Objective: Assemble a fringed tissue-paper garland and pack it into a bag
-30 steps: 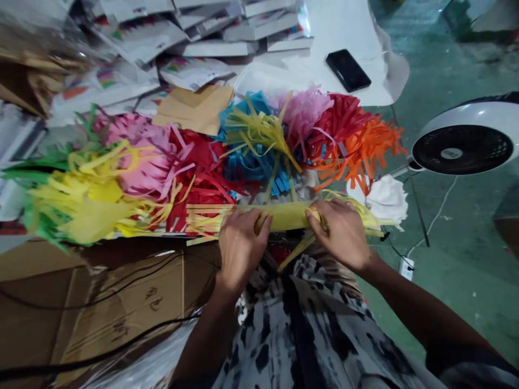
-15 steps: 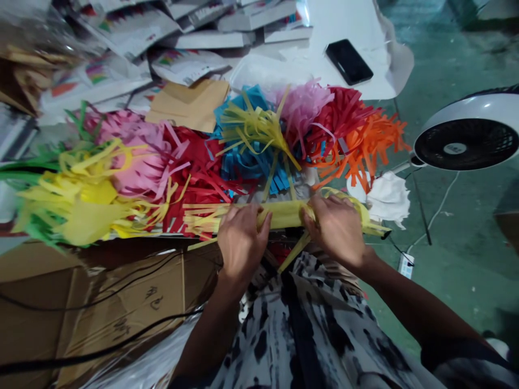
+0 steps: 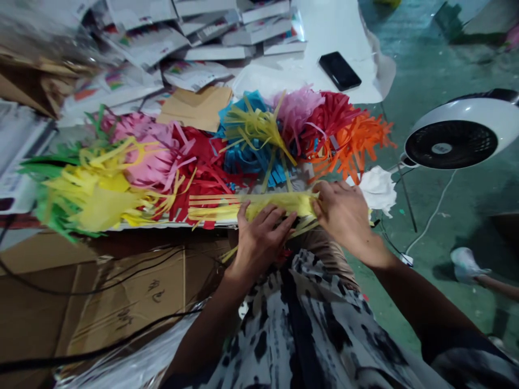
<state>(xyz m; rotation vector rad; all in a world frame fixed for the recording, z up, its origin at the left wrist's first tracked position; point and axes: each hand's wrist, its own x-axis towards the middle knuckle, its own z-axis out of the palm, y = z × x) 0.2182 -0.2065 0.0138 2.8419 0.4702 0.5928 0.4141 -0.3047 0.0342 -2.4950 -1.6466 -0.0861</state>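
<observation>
Across my lap lies a roll of yellow fringed paper, its cut strips fanning out to the left. My left hand wraps over the roll's middle with fingers spread. My right hand grips the roll's right end, and that end is hidden inside my fingers. Behind the roll lie bunches of fringed paper: yellow, pink, red, blue and orange. Neither hand touches these bunches.
Stacks of printed packets lie at the top, beside a black phone on white paper. To the right are a white fan, crumpled white paper and a person's foot. Cardboard lies at lower left.
My left hand has slid right along the roll, closer to my right hand. The view has shifted slightly, and a person's foot has appeared at the right.
</observation>
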